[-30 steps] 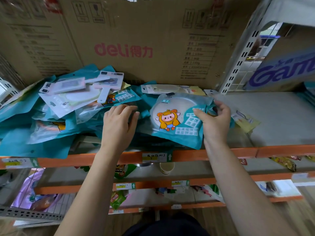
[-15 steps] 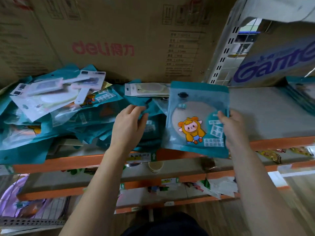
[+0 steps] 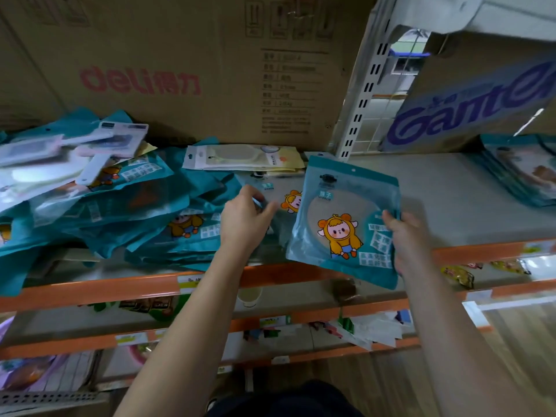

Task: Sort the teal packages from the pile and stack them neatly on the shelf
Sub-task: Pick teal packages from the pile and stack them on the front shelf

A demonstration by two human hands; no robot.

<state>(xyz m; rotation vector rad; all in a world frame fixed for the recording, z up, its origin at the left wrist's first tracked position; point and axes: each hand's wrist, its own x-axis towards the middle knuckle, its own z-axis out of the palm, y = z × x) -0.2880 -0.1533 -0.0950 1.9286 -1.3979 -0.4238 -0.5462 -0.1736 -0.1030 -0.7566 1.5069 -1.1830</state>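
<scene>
Above shelf (image 3: 451, 206), right hand (image 3: 406, 236) grips package (image 3: 340, 224), seemingly tilted

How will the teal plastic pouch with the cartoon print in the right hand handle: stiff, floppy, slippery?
Probably fairly stiff: the teal plastic pouch looks flat though the right hand grips only one edge, perhaps thanks to the round disc inside. Likely light too. Its glossy film may slide on the stack of teal packages at right.

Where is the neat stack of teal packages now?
Head view, far right: the stack lies on the grey shelf by the blue-lettered box, to the right of the package held by the right hand.
</scene>
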